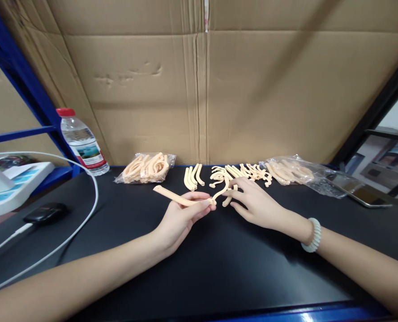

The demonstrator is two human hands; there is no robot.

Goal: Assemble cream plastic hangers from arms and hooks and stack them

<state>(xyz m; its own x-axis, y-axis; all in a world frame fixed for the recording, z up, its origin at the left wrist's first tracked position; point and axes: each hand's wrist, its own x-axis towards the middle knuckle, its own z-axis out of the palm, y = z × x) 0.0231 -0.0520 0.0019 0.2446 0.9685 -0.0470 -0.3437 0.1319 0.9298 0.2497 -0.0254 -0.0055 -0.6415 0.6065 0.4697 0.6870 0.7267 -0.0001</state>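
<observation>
Long peach strip (172, 195) pinched near its end by left hand (177, 219), above black table (219, 277); curved piece (221, 192) met there. Right hand (257, 203) loosely spread alongside; contact cannot be told. Pinch best placed close to the join, curve unstrained.

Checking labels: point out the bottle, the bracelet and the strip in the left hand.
Bottle (88, 151): head view, on its label.
Bracelet (316, 235): head view, outer face.
Strip (170, 195): head view, middle of its exposed length.
</observation>
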